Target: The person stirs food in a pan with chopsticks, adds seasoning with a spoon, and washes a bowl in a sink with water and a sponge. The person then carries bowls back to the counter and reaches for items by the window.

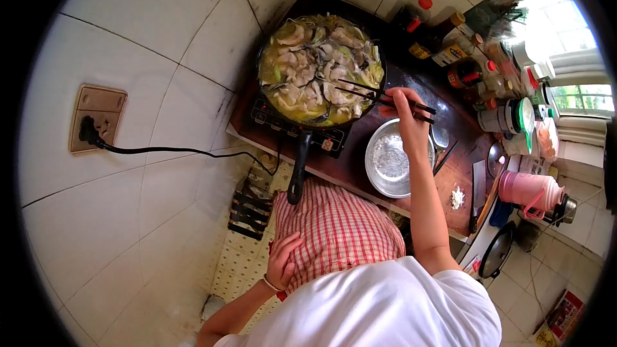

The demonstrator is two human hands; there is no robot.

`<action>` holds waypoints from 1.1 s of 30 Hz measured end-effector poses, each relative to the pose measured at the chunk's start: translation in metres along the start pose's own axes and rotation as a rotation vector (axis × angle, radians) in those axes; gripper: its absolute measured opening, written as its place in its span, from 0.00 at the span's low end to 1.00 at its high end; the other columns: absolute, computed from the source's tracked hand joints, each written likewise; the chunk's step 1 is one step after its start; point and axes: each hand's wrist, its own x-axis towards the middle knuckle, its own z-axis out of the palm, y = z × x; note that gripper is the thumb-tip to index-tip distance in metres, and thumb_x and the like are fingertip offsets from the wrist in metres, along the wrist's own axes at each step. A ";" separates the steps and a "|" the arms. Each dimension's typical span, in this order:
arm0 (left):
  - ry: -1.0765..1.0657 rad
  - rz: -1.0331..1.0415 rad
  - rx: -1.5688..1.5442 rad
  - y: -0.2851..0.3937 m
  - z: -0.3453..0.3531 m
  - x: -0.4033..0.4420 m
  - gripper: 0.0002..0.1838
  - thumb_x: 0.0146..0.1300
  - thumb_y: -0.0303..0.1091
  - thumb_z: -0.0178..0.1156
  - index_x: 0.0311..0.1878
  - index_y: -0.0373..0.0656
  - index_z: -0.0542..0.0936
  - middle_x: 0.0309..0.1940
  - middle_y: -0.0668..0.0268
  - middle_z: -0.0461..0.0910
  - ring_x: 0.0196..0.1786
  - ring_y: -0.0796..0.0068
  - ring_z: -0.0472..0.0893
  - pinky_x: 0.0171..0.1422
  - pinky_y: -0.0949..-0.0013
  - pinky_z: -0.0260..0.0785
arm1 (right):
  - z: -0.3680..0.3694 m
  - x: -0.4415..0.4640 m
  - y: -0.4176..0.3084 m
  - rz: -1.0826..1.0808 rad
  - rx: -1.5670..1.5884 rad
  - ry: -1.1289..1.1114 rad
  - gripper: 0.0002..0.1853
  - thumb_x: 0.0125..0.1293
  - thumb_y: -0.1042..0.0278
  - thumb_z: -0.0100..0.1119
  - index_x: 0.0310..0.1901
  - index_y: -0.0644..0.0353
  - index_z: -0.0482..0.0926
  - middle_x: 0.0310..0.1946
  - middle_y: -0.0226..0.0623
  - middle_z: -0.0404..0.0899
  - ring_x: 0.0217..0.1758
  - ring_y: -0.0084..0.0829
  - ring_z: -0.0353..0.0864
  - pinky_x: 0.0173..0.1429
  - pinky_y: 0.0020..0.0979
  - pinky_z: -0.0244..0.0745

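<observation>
Black chopsticks (367,89) are held in the right hand (414,106), whose grip is clamped on them near their rear ends, probably so that the long front part can reach over the hot food while the fingers stay outside the pan (299,126). Their tips are above the pale pieces and green strips (308,67) in yellowish liquid; whether they touch these, I cannot tell. The pan sits on a cooker (321,140) in the corner of the bench (350,170), maybe because its cable (173,150) must reach the wall socket (96,109). Its handle (299,173) points toward the person, which seems convenient for taking it. The left hand (283,260) rests on the red checked apron (340,218), its fingers a little apart, holding nothing that I can see; perhaps one hand is enough for chopsticks. Just beside the pan stands a metal bowl (371,173), under the right forearm, thus easy to reach. Bottles (450,54) are gathered farther back, which seems to leave working room in front.
</observation>
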 end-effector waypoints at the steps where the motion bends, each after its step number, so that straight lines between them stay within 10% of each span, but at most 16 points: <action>1: 0.000 0.000 -0.006 0.000 0.000 0.000 0.33 0.68 0.53 0.35 0.57 0.31 0.71 0.58 0.46 0.69 0.61 0.49 0.69 0.66 0.55 0.57 | 0.001 0.001 0.005 -0.009 -0.003 -0.006 0.12 0.69 0.64 0.53 0.40 0.67 0.77 0.33 0.37 0.80 0.31 0.25 0.81 0.36 0.25 0.79; 33: 0.020 0.010 -0.005 -0.001 -0.005 -0.002 0.31 0.68 0.52 0.36 0.56 0.32 0.72 0.59 0.47 0.69 0.61 0.50 0.70 0.66 0.57 0.58 | 0.040 0.021 0.004 -0.079 0.114 -0.058 0.13 0.69 0.63 0.52 0.43 0.67 0.77 0.35 0.37 0.80 0.32 0.25 0.81 0.38 0.25 0.78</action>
